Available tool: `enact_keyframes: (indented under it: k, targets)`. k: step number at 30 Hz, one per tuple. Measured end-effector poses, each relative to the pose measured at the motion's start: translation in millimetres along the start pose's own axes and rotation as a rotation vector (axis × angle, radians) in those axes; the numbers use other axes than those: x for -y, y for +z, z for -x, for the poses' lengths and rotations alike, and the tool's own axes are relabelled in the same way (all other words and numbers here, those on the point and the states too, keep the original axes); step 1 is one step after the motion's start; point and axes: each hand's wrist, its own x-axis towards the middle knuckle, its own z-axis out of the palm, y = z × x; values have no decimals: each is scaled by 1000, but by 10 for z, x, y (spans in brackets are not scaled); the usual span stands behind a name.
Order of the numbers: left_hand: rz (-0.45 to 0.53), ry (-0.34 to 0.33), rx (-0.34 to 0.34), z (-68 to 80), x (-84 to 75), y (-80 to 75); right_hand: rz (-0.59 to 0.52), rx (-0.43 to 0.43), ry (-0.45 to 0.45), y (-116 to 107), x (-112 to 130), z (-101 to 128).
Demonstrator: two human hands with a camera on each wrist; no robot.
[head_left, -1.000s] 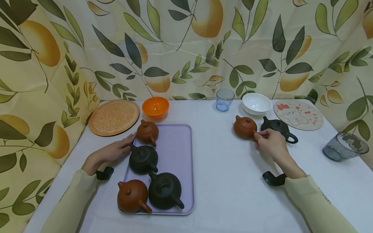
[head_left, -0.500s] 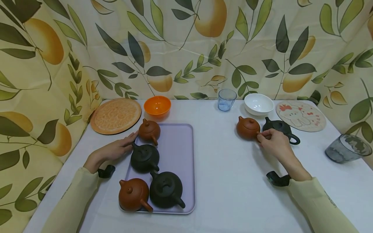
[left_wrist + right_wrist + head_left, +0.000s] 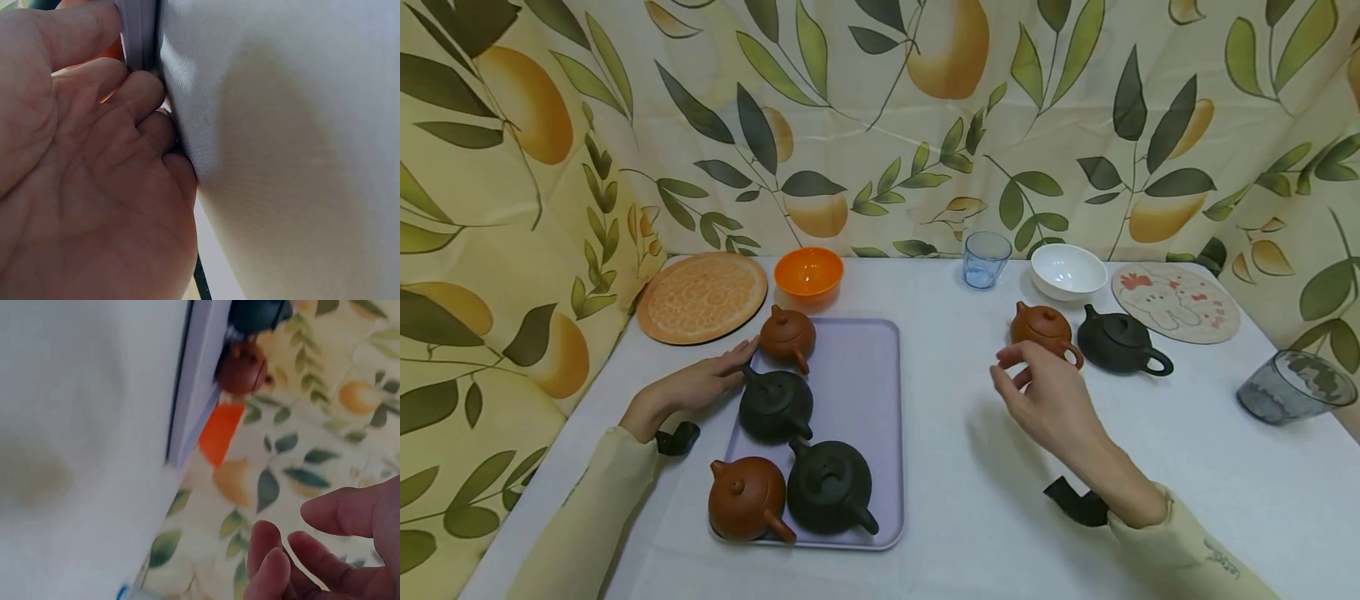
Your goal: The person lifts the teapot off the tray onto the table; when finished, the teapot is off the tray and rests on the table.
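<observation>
A lavender tray holds two brown teapots and two black teapots. My left hand lies flat on the table with its fingers against the tray's left edge. A third brown teapot and a third black teapot stand on the cloth at the right. My right hand hovers empty in front of that brown teapot, fingers loosely curled, apart from it. In the right wrist view the fingertips hang free with the tray beyond.
Along the back stand an orange round mat, an orange bowl, a blue glass, a white bowl and a printed coaster. A grey glass sits near the right edge. Leaf-print curtain walls the table.
My right hand has let go of the brown teapot's handle on the right and drawn back toward me and leftward. The left hand has stayed at the tray's edge.
</observation>
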Motion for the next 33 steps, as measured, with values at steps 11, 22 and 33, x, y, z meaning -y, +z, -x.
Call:
enact_keyframes:
  k: [11,22,33]
  targets:
    - [5,-42,11,3,10,-17,-159,202,-296,524,647,328]
    - [15,-36,5,-7,-2,-26,-215,473,-415,821,756,551]
    - [18,-24,10,-8,3,-17,-193,310,-352,746,637,447]
